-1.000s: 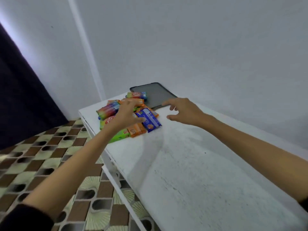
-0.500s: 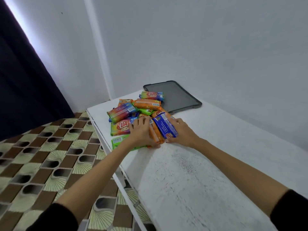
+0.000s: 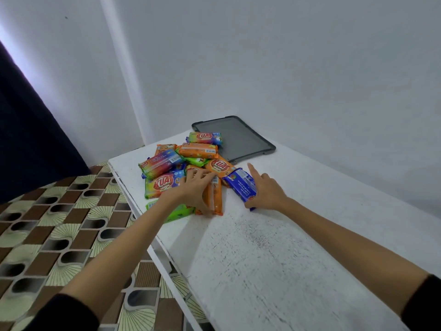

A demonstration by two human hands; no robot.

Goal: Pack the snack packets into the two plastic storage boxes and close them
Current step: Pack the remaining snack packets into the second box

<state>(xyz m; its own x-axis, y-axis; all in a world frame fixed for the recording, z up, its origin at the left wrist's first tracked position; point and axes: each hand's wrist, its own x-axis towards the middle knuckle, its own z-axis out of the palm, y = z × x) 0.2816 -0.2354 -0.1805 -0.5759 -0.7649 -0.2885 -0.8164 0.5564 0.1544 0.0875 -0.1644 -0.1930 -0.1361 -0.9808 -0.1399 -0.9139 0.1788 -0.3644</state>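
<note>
A pile of snack packets (image 3: pixel 164 174) in orange, green and rainbow wrappers lies at the far left end of the white table (image 3: pixel 262 259). My left hand (image 3: pixel 193 189) lies over the near side of the pile, its fingers and thumb curled round two long orange packets (image 3: pixel 216 199). My right hand (image 3: pixel 267 192) holds a blue packet (image 3: pixel 239 185) at the pile's right edge, thumb at its near end and index finger stretched out along its far side. No storage box is in view.
A dark grey flat lid (image 3: pixel 241 139) lies behind the pile by the wall, with one rainbow packet (image 3: pixel 205 137) overlapping its left edge. The table's left edge drops to a patterned tiled floor (image 3: pixel 47 235). A dark curtain (image 3: pixel 31 139) hangs at the left.
My right hand came from near the grey lid down to the pile and took hold of the blue packet. My left hand slid to the pile's near side onto the orange packets.
</note>
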